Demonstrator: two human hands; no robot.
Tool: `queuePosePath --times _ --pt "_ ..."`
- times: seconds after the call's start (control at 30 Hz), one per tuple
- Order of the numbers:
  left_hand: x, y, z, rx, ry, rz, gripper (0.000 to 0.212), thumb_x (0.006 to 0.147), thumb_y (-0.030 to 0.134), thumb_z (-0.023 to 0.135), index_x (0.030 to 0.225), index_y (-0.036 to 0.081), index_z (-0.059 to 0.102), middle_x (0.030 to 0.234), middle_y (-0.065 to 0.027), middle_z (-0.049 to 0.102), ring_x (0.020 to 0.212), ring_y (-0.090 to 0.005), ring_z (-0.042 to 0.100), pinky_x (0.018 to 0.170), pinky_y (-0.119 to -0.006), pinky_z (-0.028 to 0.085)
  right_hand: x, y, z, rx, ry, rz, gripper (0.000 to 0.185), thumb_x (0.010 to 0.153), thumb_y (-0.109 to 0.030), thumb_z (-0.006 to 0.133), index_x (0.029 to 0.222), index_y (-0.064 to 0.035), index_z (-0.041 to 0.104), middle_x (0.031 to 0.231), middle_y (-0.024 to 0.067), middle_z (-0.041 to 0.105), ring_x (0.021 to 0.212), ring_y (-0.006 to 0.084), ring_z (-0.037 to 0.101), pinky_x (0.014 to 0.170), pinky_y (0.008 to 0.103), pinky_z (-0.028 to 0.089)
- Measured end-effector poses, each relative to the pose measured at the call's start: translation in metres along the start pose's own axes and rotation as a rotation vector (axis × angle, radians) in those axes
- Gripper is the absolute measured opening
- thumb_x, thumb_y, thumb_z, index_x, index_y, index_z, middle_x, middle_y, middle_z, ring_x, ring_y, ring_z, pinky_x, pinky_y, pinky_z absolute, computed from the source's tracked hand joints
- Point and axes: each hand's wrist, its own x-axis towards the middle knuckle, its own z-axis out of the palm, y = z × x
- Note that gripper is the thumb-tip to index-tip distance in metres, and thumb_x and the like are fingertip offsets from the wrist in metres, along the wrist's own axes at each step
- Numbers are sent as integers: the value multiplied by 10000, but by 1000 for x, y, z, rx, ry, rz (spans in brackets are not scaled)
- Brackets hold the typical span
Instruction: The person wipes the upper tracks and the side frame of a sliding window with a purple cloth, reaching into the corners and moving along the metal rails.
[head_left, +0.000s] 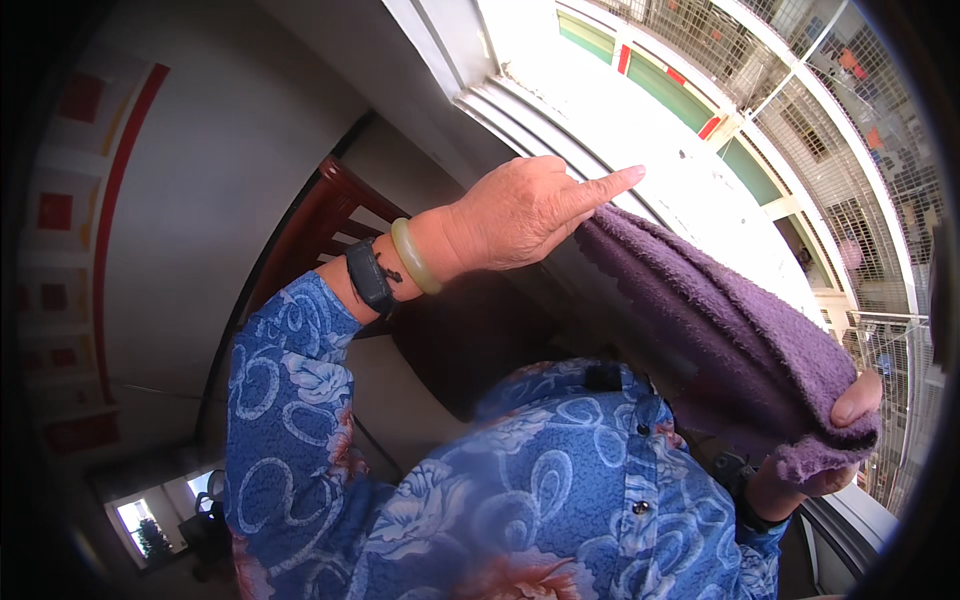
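Observation:
A purple fuzzy cloth (720, 322) is stretched between my two hands, hanging in folds in front of the window. At its upper left end, my left hand (536, 214) pinches a corner between the thumb and curled fingers, while the index finger points out to the right. A pale green bangle (415, 256) and a black wristwatch (370, 277) are on that wrist. The other end of the cloth is bunched in my right hand (851, 427), its thumb on top and its fingers partly hidden below the fabric.
A window frame (517, 124) and a brightly lit sill (645, 142) lie ahead, with a metal mesh grille (810, 135) beyond. A reddish-brown wooden chair back (322, 217) stands left, behind my left forearm. Further left is a pale wall (202, 165).

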Motion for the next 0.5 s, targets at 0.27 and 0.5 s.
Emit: queuePosePath --times 0.27,0.5 --pt "6 19 1 -114 196 -118 566 772 87 629 1315 28 480 744 -109 550 677 -271 525 641 -368 455 5 -26 -5 413 18 431 463 623 -78 726 1001 127 557 1122 366 531 973 432 596 964 447 458" --pt "1 17 10 -128 404 -268 247 700 -37 664 937 33 673 913 -129 644 839 -278 610 740 -325 494 48 -24 39 -141 -338 -31 179 844 -156 618 839 -12 725 660 138 668 460 182 604 427 250 458"
